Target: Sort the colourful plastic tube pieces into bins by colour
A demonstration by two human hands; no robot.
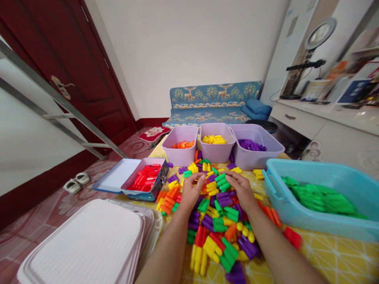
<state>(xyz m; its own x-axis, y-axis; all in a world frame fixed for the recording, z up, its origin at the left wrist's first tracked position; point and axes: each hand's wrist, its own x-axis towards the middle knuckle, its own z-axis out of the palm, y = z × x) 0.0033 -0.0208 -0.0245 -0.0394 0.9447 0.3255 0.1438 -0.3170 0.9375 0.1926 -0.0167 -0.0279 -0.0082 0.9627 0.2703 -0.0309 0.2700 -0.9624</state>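
Note:
A heap of plastic bullet-shaped building blocks (211, 213) in green, yellow, purple, orange and red covers the middle of the table. Over its far part, my left hand (193, 189) is loosely curved, thumb and index finger slightly apart, with nothing visible between them. Facing it from the right, my right hand (242, 190) has its thumb and fingertips on a green block (222, 182) of joined tubes. Yellow and purple blocks lie between the hands. Nearer my forearms are a yellow block (211, 248) and a larger green block (228, 254).
Behind the heap stand lilac bins with orange (167, 152), yellow (217, 152) and purple pieces (257, 159). A blue tub (319, 223) at right holds green pieces. At left, a hinged box (158, 193) contains red pieces, near stacked lids (83, 240). A metal ladder (68, 106) leans left.

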